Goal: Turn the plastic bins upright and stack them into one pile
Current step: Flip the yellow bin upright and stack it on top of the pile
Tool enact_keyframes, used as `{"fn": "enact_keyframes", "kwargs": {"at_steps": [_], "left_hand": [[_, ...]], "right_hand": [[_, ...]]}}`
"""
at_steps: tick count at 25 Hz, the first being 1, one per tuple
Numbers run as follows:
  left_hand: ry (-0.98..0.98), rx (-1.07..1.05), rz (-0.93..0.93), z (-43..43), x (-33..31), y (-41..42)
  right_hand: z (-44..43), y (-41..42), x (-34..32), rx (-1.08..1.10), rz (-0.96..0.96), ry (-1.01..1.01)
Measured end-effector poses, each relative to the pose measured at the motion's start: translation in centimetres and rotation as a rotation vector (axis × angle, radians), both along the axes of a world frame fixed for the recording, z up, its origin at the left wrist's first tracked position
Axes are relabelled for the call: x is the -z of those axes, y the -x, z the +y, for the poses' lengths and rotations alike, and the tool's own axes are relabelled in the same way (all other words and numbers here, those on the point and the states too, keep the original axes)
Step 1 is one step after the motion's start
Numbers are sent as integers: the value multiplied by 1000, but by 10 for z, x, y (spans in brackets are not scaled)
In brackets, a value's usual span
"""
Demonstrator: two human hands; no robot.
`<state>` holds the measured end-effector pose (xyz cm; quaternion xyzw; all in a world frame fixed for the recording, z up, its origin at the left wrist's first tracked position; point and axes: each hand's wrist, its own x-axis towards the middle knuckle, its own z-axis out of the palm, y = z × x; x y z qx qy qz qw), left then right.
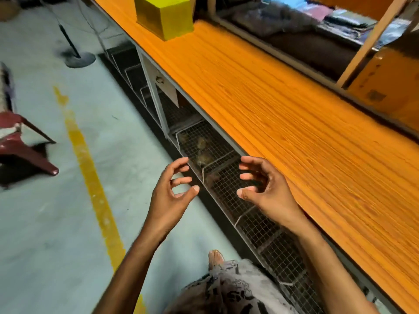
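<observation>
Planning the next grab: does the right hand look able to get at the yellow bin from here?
Probably not yet. The right hand hovers empty beside the orange table; the yellow bin sits far along it. The tabletop between is bare, so stepping closer should do.

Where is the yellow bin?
Head view, top middle: the yellow bin sits on the orange table, far ahead of the left hand and right hand.

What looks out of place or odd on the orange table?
The yellow bin at the far end of the table seems upside down: a closed face points up and the flared rim sits on the wood. Nothing else stands out.
</observation>
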<state>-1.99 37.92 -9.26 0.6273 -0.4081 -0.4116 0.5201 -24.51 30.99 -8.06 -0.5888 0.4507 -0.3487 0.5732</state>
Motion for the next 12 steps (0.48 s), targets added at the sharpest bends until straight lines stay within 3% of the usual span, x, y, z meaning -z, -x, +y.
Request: {"fn": "enact_keyframes", "kwargs": {"at_steps": [12], "left_hand": [[-19, -231, -71, -144, 9, -166]], "right_hand": [[-187, -190, 11, -229, 21, 21]]}}
